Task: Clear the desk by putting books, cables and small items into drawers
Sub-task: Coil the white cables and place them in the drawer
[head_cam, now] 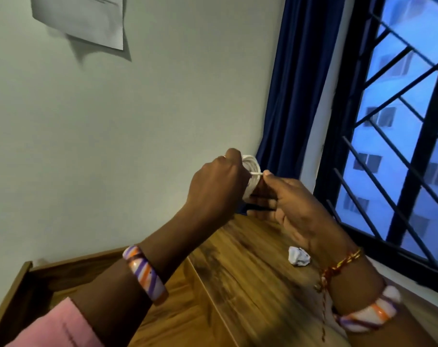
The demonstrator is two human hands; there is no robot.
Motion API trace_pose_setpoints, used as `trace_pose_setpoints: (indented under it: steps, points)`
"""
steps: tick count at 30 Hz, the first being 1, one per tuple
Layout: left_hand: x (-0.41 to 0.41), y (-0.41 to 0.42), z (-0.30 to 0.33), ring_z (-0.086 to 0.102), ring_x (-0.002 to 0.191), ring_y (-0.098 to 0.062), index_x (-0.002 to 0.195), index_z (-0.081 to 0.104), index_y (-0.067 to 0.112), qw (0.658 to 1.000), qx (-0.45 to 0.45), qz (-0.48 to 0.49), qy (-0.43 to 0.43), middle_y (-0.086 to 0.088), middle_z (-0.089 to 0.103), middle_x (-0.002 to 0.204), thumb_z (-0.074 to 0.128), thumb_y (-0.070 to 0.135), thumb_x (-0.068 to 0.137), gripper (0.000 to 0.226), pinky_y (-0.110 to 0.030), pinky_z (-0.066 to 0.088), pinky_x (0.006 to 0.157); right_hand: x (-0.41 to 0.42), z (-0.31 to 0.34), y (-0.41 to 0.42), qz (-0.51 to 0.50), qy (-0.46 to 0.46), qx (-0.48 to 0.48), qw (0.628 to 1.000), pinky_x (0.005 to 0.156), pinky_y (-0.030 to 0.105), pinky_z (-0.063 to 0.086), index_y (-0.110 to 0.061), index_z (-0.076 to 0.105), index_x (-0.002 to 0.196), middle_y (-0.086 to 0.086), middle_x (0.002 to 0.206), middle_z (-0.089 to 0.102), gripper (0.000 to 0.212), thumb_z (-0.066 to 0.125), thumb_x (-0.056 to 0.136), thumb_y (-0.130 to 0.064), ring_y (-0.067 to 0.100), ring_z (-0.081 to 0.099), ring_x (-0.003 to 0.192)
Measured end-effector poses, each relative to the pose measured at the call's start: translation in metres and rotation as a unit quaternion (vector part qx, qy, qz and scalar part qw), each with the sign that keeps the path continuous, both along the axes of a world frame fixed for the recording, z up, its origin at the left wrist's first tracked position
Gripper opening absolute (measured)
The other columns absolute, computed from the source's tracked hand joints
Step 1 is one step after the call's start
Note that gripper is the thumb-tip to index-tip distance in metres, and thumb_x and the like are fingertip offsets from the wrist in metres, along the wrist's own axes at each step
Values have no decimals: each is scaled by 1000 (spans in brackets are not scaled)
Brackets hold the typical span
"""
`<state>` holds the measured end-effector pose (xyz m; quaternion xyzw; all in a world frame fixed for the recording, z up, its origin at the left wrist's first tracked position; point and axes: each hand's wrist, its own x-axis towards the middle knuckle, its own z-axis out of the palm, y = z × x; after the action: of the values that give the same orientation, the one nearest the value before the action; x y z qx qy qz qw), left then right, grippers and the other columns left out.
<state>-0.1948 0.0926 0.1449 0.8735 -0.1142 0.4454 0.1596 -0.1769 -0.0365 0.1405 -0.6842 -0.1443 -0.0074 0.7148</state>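
Looks like a bedroom or study corner in an apartment: a wooden desk (250, 284) pushed up against a plain painted wall (137, 121), with a sheet of paper (87, 18) stuck up on it. There's a dark blue curtain (295, 96) beside a barred window (400, 146) (another residential block (388, 116) shows through it).

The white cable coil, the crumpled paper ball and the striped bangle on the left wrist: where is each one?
white cable coil (252, 164), head view, on the wound loops above the hands.
crumpled paper ball (298, 256), head view, on its middle, lying on the desk.
striped bangle (145, 274), head view, on its outer band.
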Motion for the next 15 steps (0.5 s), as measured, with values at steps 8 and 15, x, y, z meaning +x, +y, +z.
trace_pose_setpoints:
  steps: [8, 15]
  points:
    - [1, 17, 1, 28, 47, -13, 90, 41, 11, 999, -12, -9, -28, 2, 35, 64, 48, 14, 91, 8, -26, 14, 43, -11, 6, 20, 112, 50, 101, 987, 77, 47, 55, -7, 65, 89, 7, 76, 70, 9, 59, 83, -12, 20, 67, 77]
    - [-1, 41, -15, 57, 63, -23, 99, 51, 5, 985, -66, -150, 58, -2, 58, 72, 39, 27, 97, 25, -35, 45, 57, -24, 11, 20, 114, 98, 63, 987, 67, 38, 55, -7, 67, 89, 5, 78, 68, 15, 61, 77, -15, 16, 63, 80]
